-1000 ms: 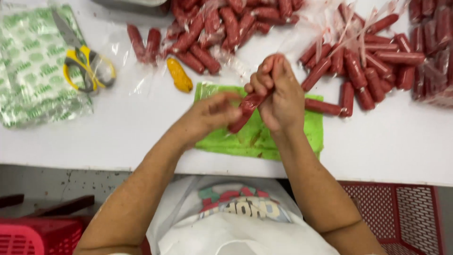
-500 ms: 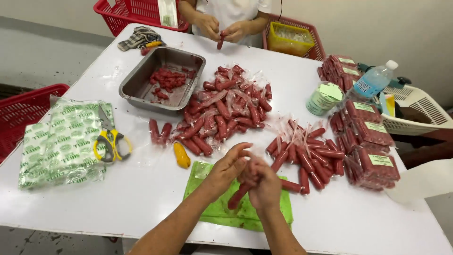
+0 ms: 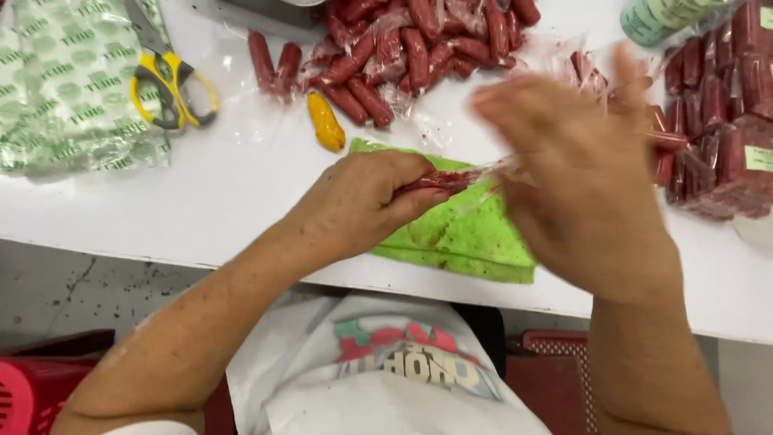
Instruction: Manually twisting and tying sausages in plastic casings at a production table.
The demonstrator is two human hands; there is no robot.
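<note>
Desk: white desk (image 3: 241,201), its near edge toward the person; green cloth (image 3: 467,234) at that edge.
Sausage: red sausage (image 3: 443,180) in clear wrap, above the cloth, long axis running left to right between the hands.
Left hand: left hand (image 3: 362,201) closed on the sausage's left end.
Right hand: right hand (image 3: 588,177) blurred, fingers spread at the wrap's right end; grip cannot be told.
Around: scissors (image 3: 165,80) far left, sausage pile (image 3: 419,48) at the far edge.
</note>
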